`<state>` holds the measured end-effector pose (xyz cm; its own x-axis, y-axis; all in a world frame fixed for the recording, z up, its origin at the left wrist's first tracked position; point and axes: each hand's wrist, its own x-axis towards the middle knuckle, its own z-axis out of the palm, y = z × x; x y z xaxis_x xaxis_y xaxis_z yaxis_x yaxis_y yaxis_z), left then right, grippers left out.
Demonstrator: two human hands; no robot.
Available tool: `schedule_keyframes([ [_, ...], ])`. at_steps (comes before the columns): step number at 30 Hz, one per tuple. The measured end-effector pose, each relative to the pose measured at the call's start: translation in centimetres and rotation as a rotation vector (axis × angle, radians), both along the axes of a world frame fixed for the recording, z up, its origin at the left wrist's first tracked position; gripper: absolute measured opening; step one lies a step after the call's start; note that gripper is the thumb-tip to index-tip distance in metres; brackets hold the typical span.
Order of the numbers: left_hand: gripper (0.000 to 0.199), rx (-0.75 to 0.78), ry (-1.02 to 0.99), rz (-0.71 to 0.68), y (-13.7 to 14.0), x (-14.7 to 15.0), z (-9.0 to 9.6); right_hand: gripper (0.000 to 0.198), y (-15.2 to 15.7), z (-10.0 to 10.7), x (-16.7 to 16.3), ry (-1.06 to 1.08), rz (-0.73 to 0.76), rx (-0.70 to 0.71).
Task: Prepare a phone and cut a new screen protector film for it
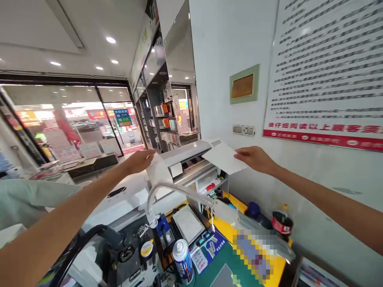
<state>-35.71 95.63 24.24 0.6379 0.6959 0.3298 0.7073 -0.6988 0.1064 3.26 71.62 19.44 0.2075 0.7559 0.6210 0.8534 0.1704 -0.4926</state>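
Note:
My left hand (pixel 140 161) is closed in a pinch on the edge of a thin white sheet (pixel 159 172) that hangs in front of a long white machine, which looks like a printer (pixel 191 150). Held between the thumb and fingers of my right hand (pixel 255 157) is a white sheet of paper (pixel 224 158), tilted over the machine's right end. Between the two sheets the machine's front slot shows dark parts inside. I cannot tell whether the two white pieces are joined.
A bendy-necked lamp (pixel 176 186) arches across the desk below my hands. Nearer stand a spray can (pixel 183 261), a black machine (pixel 128 255) and a green cutting mat (pixel 221 265). A cola bottle (pixel 282 223) is by the right wall (pixel 215 79). Bookshelves (pixel 163 111) rise behind.

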Motion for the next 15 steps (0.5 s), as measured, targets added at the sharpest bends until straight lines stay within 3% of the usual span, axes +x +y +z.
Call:
schedule_keyframes([
  [3, 0.036, -0.035, 0.062, 0.060, 4.9, 3.5, -1.0, 0.027, 5.7, -1.3, 1.3, -0.173, 0.123, 0.071],
  [6, 0.037, -0.041, 0.095, 0.094, 7.7, 4.7, -2.1, 0.027, 9.7, -4.2, 1.4, -0.356, 0.258, 0.176],
  [10, 0.037, -0.039, 0.115, 0.082, 9.1, 4.7, -3.0, 0.026, 12.3, -9.2, 1.0, -0.554, 0.341, 0.280],
  [15, 0.042, -0.058, 0.161, 0.074, 9.6, 4.5, -3.4, 0.030, 13.9, -13.6, 1.2, -0.685, 0.302, 0.358],
])
